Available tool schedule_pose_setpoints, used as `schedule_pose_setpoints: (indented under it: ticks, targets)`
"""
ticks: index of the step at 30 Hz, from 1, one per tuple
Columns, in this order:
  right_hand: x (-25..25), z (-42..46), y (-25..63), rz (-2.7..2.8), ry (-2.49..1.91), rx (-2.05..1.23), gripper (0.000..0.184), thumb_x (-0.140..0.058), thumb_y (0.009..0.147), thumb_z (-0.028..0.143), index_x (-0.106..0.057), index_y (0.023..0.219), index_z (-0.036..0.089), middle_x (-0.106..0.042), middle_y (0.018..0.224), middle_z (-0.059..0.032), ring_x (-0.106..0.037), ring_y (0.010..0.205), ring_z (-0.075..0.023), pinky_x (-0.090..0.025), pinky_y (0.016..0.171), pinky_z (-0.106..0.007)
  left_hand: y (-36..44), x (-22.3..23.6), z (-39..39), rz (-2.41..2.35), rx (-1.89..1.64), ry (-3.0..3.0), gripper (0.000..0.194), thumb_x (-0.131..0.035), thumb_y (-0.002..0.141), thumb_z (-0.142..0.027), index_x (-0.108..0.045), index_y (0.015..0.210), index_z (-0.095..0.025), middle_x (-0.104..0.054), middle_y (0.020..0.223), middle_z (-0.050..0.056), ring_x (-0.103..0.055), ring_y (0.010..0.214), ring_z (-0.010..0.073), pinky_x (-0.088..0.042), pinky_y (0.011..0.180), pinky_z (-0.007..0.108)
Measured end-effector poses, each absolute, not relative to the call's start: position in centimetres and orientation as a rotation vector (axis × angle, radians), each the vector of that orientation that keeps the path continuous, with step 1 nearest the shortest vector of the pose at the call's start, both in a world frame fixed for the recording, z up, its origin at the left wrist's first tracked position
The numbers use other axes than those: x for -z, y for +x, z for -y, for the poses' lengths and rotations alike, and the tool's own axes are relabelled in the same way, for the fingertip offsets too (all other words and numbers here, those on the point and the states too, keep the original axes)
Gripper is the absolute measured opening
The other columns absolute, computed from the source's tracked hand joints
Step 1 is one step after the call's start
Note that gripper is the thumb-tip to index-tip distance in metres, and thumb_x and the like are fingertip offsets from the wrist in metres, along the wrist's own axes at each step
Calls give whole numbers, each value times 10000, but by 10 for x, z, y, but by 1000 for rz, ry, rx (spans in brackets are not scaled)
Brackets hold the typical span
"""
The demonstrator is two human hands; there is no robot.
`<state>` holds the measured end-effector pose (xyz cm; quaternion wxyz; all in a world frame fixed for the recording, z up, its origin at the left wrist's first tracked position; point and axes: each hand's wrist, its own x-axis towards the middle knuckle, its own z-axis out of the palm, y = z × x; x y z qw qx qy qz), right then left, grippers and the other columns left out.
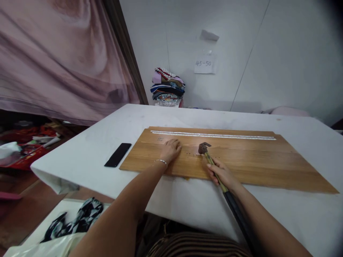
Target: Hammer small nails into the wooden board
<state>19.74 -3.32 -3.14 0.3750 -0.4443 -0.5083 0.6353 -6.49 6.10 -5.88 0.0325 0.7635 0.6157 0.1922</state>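
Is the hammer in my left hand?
No, your right hand grips the hammer, while your left hand rests on the wooden board.

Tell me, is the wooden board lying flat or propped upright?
Flat: the wooden board lies on the white table, its broad face up.

Silver bracelet [162, 161] on left wrist [161, 166], bare forearms [146, 191], black-and-tan striped garment [198, 245]
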Motion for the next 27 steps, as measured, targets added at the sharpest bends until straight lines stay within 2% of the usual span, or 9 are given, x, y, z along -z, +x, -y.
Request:
schedule_pose_setpoints:
  ticks: [9,27]
  targets:
    - [28,35,197,1284,-1134,-1642,290,-670,751,458,-514,847,233,-480,525,87,-356,318,-63,-264,302,-198,-65,59,-62,-1886,-591,2361,305,-493,934,-325,-632,1185,-222,-606,1349,75,-502,1299,215,-360,1124,392]
    - [31,33,197,1284,-1147,-1645,305,-657,724,463,-482,805,227,-474,500,108,-357,303,-58,-264,291,-191,-62,58,-62,-1897,-574,2341,292,-491,933,-330,-648,1161,-238,-592,1367,66,-494,1302,215,-358,1119,386]
